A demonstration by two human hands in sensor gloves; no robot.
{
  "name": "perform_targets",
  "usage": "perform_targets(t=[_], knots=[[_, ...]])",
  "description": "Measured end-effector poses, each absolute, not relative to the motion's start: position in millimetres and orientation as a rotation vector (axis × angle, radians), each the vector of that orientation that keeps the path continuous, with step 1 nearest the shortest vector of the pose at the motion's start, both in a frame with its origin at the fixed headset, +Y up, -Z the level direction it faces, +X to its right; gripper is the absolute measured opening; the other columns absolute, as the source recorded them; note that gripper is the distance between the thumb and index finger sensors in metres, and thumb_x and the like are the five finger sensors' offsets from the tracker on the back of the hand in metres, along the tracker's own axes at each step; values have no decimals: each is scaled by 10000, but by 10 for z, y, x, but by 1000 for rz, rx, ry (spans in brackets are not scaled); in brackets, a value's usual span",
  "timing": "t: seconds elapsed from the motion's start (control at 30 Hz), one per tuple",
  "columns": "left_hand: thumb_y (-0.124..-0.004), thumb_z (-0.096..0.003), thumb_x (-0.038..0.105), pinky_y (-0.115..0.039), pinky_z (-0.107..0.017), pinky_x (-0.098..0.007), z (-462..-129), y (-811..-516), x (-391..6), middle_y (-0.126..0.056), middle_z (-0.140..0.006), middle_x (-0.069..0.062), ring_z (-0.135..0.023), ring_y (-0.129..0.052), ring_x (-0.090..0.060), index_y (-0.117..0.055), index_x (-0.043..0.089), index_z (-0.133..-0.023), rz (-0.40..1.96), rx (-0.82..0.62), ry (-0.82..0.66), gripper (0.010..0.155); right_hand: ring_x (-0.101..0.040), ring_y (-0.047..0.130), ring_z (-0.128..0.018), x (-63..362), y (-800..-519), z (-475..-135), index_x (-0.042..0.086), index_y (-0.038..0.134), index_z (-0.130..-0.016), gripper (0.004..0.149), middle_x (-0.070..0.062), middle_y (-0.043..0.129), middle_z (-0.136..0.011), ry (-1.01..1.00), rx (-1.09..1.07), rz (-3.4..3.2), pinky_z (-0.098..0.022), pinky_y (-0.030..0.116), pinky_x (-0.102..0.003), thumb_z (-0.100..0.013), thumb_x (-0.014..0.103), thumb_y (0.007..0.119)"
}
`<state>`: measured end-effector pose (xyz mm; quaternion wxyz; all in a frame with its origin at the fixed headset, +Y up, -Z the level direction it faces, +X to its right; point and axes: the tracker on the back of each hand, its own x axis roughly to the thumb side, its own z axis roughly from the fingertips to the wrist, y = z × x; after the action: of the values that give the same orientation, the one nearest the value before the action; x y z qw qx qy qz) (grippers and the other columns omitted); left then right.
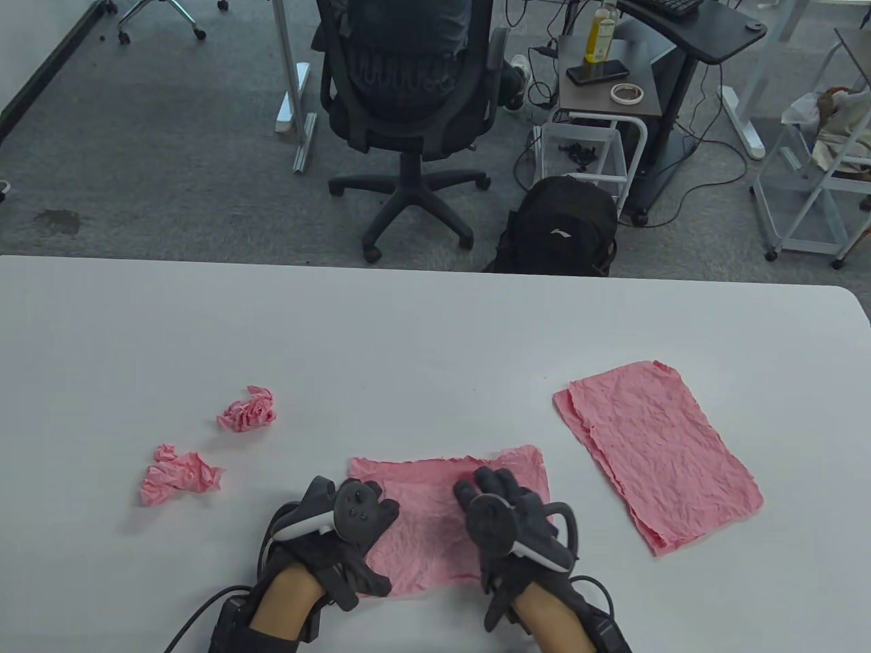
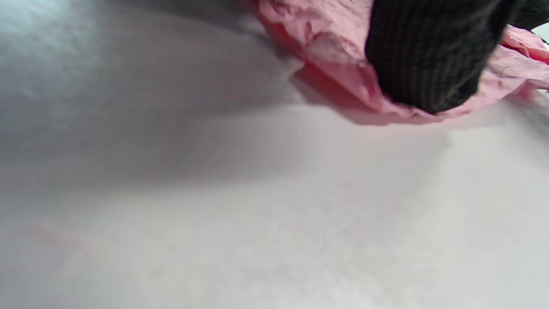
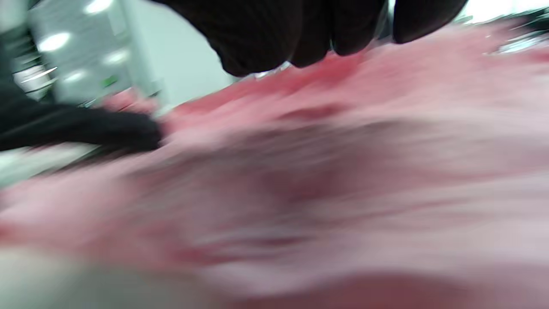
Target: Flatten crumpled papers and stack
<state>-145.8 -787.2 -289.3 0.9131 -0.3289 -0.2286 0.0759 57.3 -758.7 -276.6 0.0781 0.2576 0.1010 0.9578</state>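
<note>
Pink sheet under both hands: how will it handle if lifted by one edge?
Likely floppy: the pink sheet is thin and creased, and its edge curls up beside the left hand in the left wrist view. Probably very light, so it may slide under the right hand. Ragged edges suggest it tears easily.

Table view: high camera at the near edge of the white table (image 1: 435, 326), facing down and outward to the grey carpeted floor (image 1: 170, 136). Left wrist view: just above the tabletop, very near, grazing the wrinkled pink paper sheet (image 1: 435, 537). Right wrist view: equally near, blurred, over the same sheet, common to all three.
</note>
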Motion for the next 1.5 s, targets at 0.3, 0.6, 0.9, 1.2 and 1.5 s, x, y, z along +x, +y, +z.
perform_targets(t=[0.3, 0.6, 0.9, 1.2, 1.5], knots=[[-891, -364, 629, -127, -741, -685, -2887, -7864, -1389, -28, -1131, -33, -1104, 3, -345, -231, 336, -1126, 136, -692, -484, 1050, -350, 239, -1022, 1226, -7876, -3289, 290, 429, -1034, 621, -62, 250, -1136, 601, 220, 2769, -688, 320, -585, -476, 120, 641], [-870, -379, 642, -133, -746, -679, -2853, -7870, -1401, -41, -1137, -35, -1110, -12, -347, -240, 333, -1130, 146, -669, -477, 1027, -416, 283, -1003, 1477, -7816, -3229, 199, 472, -1026, 604, -141, 305, -1124, 505, 144, 2821, -672, 395, -608, -469, 112, 688], [-850, -388, 646, -123, -749, -667, -2931, -7882, -1489, -30, -1134, -41, -1105, -5, -355, -224, 323, -1131, 167, -661, -414, 1024, -465, 273, -997, 429, -7836, -2787, 221, 401, -1042, 623, -186, 256, -1122, 641, 793, 2922, -667, 411, -633, -479, 143, 656], [-847, -399, 634, -95, -748, -664, -2912, -7892, -1530, 3, -1130, -30, -1103, 33, -340, -194, 330, -1129, 179, -691, -392, 1026, -418, 168, -983, 1580, -7869, -3083, 203, 366, -1028, 648, -133, 174, -1109, 632, 108, 2722, -677, 305, -545, -456, 68, 637], [-857, -392, 637, -103, -749, -664, -2908, -7891, -1546, 1, -1126, -34, -1100, 29, -345, -193, 321, -1126, 170, -696, -395, 1039, -463, 266, -987, 1096, -7671, -2929, 130, 462, -1026, 611, -184, 308, -1116, 366, 455, 2857, -662, 369, -628, -469, 135, 710]])
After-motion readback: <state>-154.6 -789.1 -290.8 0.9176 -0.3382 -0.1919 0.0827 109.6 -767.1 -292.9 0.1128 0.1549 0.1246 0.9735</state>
